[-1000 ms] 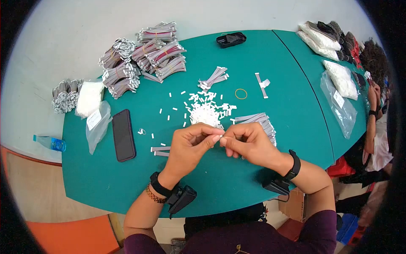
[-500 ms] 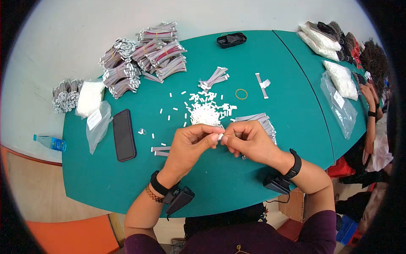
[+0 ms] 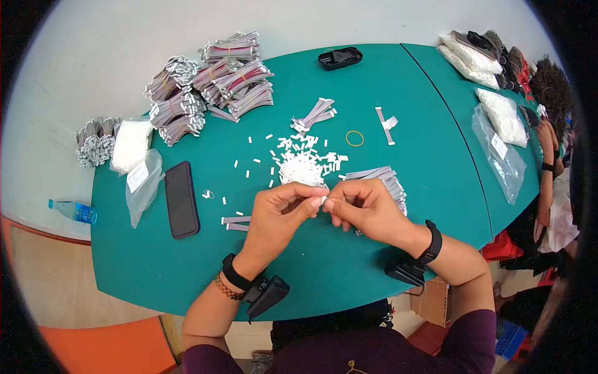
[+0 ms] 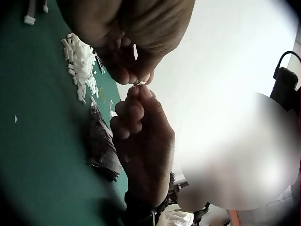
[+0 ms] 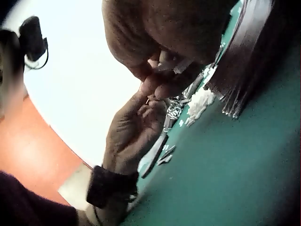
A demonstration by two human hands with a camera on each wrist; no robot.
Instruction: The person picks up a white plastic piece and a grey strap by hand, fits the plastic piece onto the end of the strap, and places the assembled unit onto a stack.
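Observation:
Above the green table (image 3: pixel 386 81), my left hand (image 3: pixel 283 212) and right hand (image 3: pixel 361 209) meet fingertip to fingertip. Between them they pinch a small white connector (image 3: pixel 323 200), seen as a tiny pale piece (image 4: pixel 141 83) in the left wrist view. A thin grey strip (image 5: pixel 181 66) lies in my right hand's curled fingers. A heap of small white connectors (image 3: pixel 301 167) lies just beyond the hands. A stack of grey flat cables (image 3: pixel 381 179) sits beside my right hand.
Bundles of grey cables (image 3: pixel 212 84) fill the far left, with more bundles (image 3: pixel 93 140) and white bags (image 3: pixel 132 143) at the left edge. A black phone (image 3: pixel 180 198), a rubber band (image 3: pixel 355 138) and a black tray (image 3: pixel 340 58) lie around. Another person's arm (image 3: pixel 549 162) is at the right.
My hands stayed together over the same spot. The fingers shifted slightly around the small white connector.

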